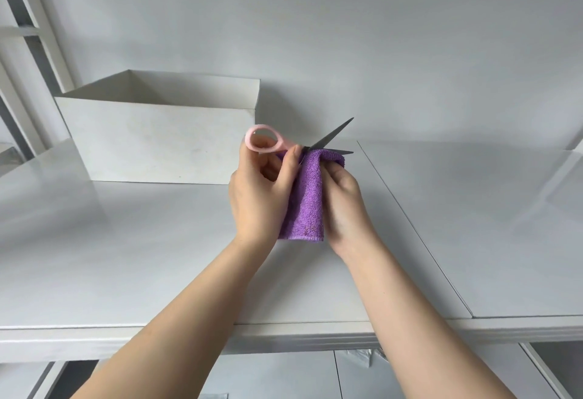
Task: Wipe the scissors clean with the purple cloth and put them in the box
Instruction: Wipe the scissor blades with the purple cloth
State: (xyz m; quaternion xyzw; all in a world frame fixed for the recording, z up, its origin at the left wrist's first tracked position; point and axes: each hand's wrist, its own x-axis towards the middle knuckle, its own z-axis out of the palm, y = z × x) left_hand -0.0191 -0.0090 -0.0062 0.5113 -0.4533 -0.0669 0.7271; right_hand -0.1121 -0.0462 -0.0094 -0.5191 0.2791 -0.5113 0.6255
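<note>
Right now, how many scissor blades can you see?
2. The upper blade angles up to the right, bare. The lower blade lies level, mostly wrapped in the cloth, only its tip showing.

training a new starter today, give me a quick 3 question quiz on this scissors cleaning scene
1. True or false: the scissors already lie inside the white box.
2. Which hand grips the pink handle? A) left hand B) right hand
3. Fill in: the scissor blades are ____ (open/closed).

Key: 1 false, they are held above the table, with the purple cloth folded over the lower blade. 2 A. 3 open.
</note>
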